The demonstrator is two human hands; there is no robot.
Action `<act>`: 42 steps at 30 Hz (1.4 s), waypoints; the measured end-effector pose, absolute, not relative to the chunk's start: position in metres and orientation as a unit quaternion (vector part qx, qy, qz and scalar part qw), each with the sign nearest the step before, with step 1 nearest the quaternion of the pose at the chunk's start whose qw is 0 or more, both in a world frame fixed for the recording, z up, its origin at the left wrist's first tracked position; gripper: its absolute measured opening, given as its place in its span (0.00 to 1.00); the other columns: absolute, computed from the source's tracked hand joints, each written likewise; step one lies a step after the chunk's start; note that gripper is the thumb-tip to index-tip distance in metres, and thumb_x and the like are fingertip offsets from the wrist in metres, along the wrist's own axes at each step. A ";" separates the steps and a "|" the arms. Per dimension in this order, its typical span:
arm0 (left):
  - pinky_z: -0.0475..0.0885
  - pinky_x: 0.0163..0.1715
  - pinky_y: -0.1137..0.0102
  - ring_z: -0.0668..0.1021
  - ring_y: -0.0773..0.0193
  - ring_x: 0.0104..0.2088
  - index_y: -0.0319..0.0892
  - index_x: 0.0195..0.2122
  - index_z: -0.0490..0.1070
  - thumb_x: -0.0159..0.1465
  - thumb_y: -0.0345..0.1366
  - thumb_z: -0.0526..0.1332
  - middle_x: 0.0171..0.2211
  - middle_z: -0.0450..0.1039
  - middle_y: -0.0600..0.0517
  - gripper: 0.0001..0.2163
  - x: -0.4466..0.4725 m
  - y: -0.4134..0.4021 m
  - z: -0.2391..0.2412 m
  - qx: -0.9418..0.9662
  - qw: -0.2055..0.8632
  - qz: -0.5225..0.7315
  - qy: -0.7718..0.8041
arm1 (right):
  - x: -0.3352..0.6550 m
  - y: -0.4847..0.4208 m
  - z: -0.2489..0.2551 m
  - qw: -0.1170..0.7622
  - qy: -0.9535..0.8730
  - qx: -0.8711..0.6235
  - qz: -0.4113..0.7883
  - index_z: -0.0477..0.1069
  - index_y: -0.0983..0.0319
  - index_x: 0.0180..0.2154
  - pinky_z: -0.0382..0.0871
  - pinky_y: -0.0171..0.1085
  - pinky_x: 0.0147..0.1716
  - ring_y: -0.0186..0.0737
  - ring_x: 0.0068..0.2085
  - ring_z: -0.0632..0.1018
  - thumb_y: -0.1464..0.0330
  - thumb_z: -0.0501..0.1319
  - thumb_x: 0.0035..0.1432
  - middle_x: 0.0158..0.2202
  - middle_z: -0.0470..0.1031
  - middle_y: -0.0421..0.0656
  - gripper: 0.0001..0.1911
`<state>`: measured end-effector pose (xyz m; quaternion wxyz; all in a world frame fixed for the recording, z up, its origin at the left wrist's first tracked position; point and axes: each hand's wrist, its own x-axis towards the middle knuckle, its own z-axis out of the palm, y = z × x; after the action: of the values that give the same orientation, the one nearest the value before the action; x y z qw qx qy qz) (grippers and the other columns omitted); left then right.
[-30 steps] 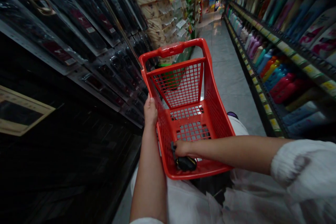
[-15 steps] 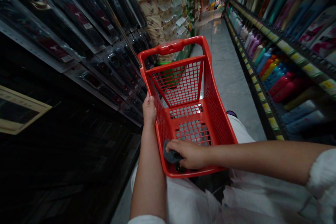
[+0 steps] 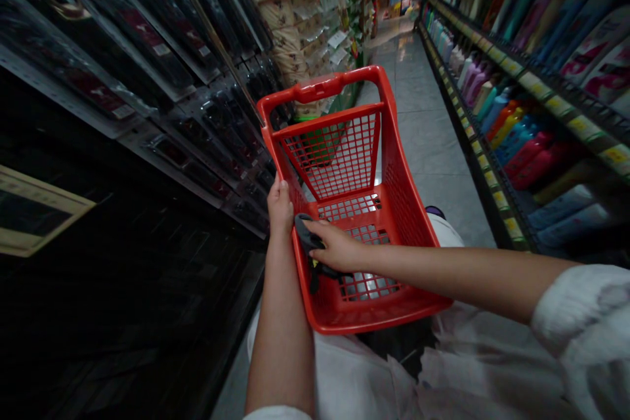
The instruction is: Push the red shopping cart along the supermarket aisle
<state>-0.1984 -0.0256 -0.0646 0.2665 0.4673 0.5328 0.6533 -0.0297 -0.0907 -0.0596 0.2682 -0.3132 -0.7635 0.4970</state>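
A red plastic shopping basket (image 3: pixel 384 325) with grid walls rests tilted against my lap. My left hand (image 3: pixel 280 207) is closed on its left rim. Inside the basket, my right hand (image 3: pixel 339 248) grips a dark grey, cloth-like piece (image 3: pixel 306 236) and presses it near the left inner wall. Black parts and a small yellow patch hang below the grey piece; its exact kind is unclear. My right palm and fingers hide some of it. Through the grid of the basket floor, pale light and grey show.
Shelves of colourful bottles (image 3: pixel 512 118) line the right side. On the left hang packaged dark items (image 3: pixel 147 33), with a metal rod (image 3: pixel 216 36) slanting toward the basket. Beige packs (image 3: pixel 275 13) are stacked ahead. A tiled aisle (image 3: pixel 408 92) runs between. A pale frame (image 3: pixel 44 210) sits low left.
My right hand has moved the grey piece up and away from the basket's near end, along the left inner wall. My left hand keeps its place on the rim.
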 end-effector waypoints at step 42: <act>0.60 0.63 0.62 0.70 0.56 0.61 0.40 0.58 0.70 0.65 0.42 0.60 0.59 0.70 0.46 0.22 -0.194 -0.032 -0.063 0.456 0.249 0.660 0.543 | -0.023 -0.083 -0.109 -0.105 -0.937 -0.239 0.232 0.72 0.64 0.24 0.71 0.41 0.38 0.47 0.39 0.80 0.84 0.64 0.42 0.39 0.79 0.49 0.10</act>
<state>-0.1942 -0.0319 -0.0634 0.2488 0.4558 0.5430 0.6600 -0.0230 -0.0828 -0.1088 -0.1052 -0.2386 -0.9371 0.2319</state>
